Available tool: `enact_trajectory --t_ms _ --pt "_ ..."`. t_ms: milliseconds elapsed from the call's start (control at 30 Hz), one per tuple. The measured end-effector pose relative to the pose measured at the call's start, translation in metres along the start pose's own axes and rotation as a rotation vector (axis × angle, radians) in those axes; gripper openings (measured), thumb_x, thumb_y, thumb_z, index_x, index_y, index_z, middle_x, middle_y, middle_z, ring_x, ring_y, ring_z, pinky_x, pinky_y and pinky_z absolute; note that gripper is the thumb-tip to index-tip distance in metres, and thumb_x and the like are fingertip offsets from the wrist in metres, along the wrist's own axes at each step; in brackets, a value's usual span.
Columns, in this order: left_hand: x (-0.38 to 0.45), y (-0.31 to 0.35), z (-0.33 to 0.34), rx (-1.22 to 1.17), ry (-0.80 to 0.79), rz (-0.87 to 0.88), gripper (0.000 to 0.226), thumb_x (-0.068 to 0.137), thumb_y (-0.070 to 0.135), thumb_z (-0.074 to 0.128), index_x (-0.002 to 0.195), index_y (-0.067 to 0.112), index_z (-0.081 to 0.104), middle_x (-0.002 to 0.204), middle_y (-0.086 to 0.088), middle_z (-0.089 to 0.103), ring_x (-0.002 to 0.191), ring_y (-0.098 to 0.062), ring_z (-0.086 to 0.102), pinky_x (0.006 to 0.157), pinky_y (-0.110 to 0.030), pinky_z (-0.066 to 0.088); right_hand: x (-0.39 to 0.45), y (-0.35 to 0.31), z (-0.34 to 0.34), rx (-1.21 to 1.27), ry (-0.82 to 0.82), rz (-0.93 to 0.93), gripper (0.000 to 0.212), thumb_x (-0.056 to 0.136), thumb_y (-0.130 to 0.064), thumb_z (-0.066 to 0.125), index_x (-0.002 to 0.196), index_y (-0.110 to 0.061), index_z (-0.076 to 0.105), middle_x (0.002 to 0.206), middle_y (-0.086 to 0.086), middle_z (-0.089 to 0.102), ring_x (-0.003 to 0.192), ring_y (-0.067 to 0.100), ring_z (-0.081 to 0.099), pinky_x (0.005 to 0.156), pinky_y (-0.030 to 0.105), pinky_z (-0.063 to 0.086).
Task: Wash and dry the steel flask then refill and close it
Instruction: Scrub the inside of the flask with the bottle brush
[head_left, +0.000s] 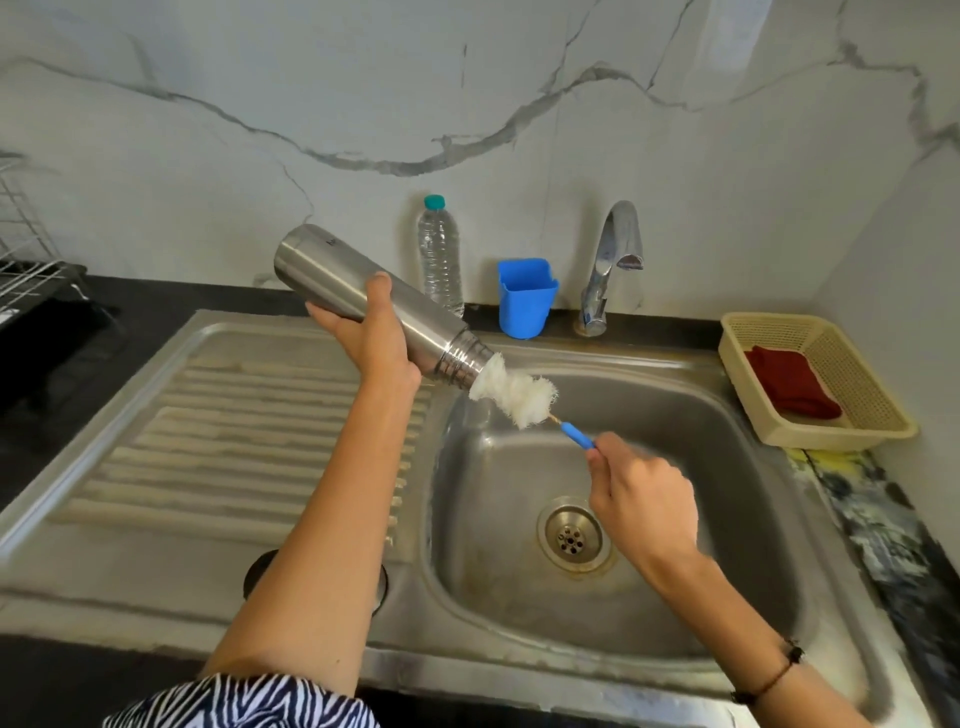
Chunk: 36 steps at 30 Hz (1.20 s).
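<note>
My left hand (371, 332) grips the steel flask (332, 280) around its middle and holds it tilted, base up to the left, open threaded mouth pointing down to the right over the sink basin (675, 415). A white bottle brush (514, 392) sticks out of the mouth, with most of its bristles outside. My right hand (641, 499) holds the brush by its blue handle (579, 436) above the drain (571, 538). A round dark object, partly hidden under my left forearm, lies on the sink ledge (260, 571); I cannot tell if it is the flask's cap.
A clear plastic water bottle (440, 254) with a teal cap and a blue holder (524, 299) stand behind the sink, next to the chrome tap (613, 260). A beige basket (857, 410) with a red cloth (789, 382) sits at the right. A wire dish rack (26, 260) stands far left beside the draining board (234, 431).
</note>
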<state>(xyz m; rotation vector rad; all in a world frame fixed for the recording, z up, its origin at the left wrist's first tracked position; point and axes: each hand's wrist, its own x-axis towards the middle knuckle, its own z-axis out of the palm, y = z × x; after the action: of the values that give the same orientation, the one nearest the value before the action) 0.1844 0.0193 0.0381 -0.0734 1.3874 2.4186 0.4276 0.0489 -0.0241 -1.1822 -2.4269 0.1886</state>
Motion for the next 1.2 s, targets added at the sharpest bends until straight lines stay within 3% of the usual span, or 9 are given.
enact_trajectory --t_ms 167,300,433,533,600,733,900,1033,1200 --pt "-0.027 -0.018 0.003 -0.012 -0.015 -0.1 0.066 0.085 0.019 0.067 0.141 0.021 0.031 0.119 -0.008 0.06 0.085 -0.016 0.065 0.066 -0.033 0.058 0.016 -0.032 -0.008 -0.054 0.069 -0.15 0.031 0.065 -0.005 0.077 0.059 -0.01 0.048 0.04 0.002 0.046 0.025 0.029 0.039 0.031 0.021 0.022" --pt "-0.04 -0.032 0.001 -0.021 -0.058 -0.104 0.067 0.085 0.02 0.067 0.142 0.021 0.031 0.121 -0.009 0.059 0.088 -0.017 0.065 0.073 -0.035 0.058 0.012 -0.023 0.0 0.112 0.035 -0.106 0.021 0.084 -0.014 0.063 0.069 -0.005 0.052 0.048 0.007 0.049 0.04 0.035 0.048 0.039 0.029 0.032" --pt "-0.041 -0.034 -0.009 -0.099 -0.106 -0.242 0.059 0.081 0.033 0.072 0.131 0.016 0.047 0.116 -0.011 0.065 0.093 -0.022 0.067 0.08 -0.042 0.058 0.011 -0.019 0.003 0.261 -0.051 -0.049 0.025 0.094 -0.025 0.046 0.077 -0.008 0.053 0.057 0.003 0.046 0.055 0.03 0.046 0.05 0.03 0.032" --pt "-0.048 -0.042 -0.014 -0.137 -0.18 -0.341 0.085 0.059 0.052 0.083 0.13 0.017 0.052 0.121 -0.015 0.064 0.103 -0.03 0.066 0.087 -0.052 0.054 0.008 -0.02 0.005 0.422 -0.193 0.046 0.026 0.092 -0.023 0.046 0.068 -0.015 0.053 0.056 0.001 0.048 0.058 0.026 0.048 0.054 0.032 0.036" --pt "-0.045 -0.048 -0.018 -0.16 -0.218 -0.342 0.102 0.046 0.057 0.087 0.133 0.017 0.051 0.123 -0.017 0.062 0.107 -0.034 0.064 0.091 -0.056 0.051 0.005 -0.02 0.005 0.583 -0.327 0.132 0.031 0.089 -0.016 0.048 0.059 -0.018 0.053 0.046 -0.006 0.044 0.047 0.014 0.042 0.051 0.027 0.035" --pt "-0.047 -0.058 -0.029 -0.189 -0.268 -0.336 0.103 0.05 0.056 0.084 0.135 0.012 0.048 0.102 -0.018 0.062 0.087 -0.031 0.065 0.074 -0.045 0.055 0.003 -0.013 -0.008 0.78 -0.594 0.257 0.033 0.088 -0.006 0.047 0.056 -0.013 0.053 0.039 -0.005 0.035 0.03 0.003 0.026 0.032 0.016 0.02" --pt "-0.044 -0.071 -0.051 -0.289 -0.176 -0.379 0.082 0.068 0.055 0.072 0.134 0.01 0.05 0.09 -0.013 0.065 0.08 -0.028 0.067 0.068 -0.04 0.054 -0.007 0.016 -0.025 0.517 -0.682 0.061 0.032 0.09 -0.009 0.048 0.059 -0.01 0.056 0.038 -0.008 0.041 0.036 0.003 0.036 0.042 0.012 0.029" --pt "-0.055 -0.082 -0.054 -0.25 -0.139 -0.405 0.074 0.072 0.055 0.07 0.128 0.012 0.053 0.092 -0.012 0.067 0.08 -0.027 0.068 0.071 -0.044 0.056 -0.008 0.005 -0.009 0.344 -0.572 -0.06 0.038 0.092 -0.02 0.045 0.054 -0.018 0.044 0.061 0.005 0.053 0.062 0.023 0.049 0.065 0.033 0.044" --pt "-0.053 -0.074 -0.057 -0.273 -0.196 -0.399 0.058 0.077 0.053 0.065 0.115 0.011 0.057 0.083 -0.011 0.065 0.073 -0.025 0.067 0.063 -0.036 0.055 -0.022 0.008 -0.015 0.344 -0.558 -0.109 0.038 0.093 -0.021 0.045 0.055 -0.02 0.038 0.057 0.001 0.047 0.062 0.025 0.046 0.064 0.036 0.04"
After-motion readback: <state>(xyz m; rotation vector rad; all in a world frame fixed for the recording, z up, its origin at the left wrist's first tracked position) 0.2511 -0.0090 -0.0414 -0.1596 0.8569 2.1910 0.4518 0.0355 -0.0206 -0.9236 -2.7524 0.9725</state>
